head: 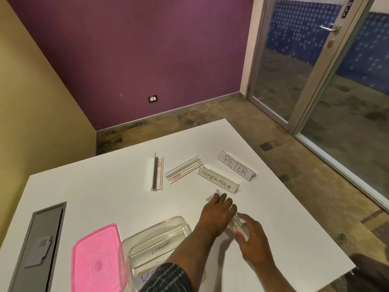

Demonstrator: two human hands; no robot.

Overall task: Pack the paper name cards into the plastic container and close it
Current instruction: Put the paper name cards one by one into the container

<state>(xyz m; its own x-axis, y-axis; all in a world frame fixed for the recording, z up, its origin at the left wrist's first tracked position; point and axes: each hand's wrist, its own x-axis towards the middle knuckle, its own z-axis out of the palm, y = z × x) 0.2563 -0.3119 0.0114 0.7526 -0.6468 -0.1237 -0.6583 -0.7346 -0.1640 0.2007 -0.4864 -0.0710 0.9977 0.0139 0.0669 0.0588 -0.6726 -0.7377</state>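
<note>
Lower right of frame: left hand (220, 211) reaches forward, palm down, fingers (223, 198) clamped on a clear name card holder (212, 196); right hand (253, 241) fingers (242, 218) grip its other end.

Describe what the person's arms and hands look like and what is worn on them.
Both hands are bare: no gloves, and no rings or watch that I can make out. The left hand comes from a forearm that is bare up to a dark plaid sleeve with thin pale lines, ending near the elbow. The right hand shows a bare wrist and forearm; any sleeve on that side is out of view.
</note>
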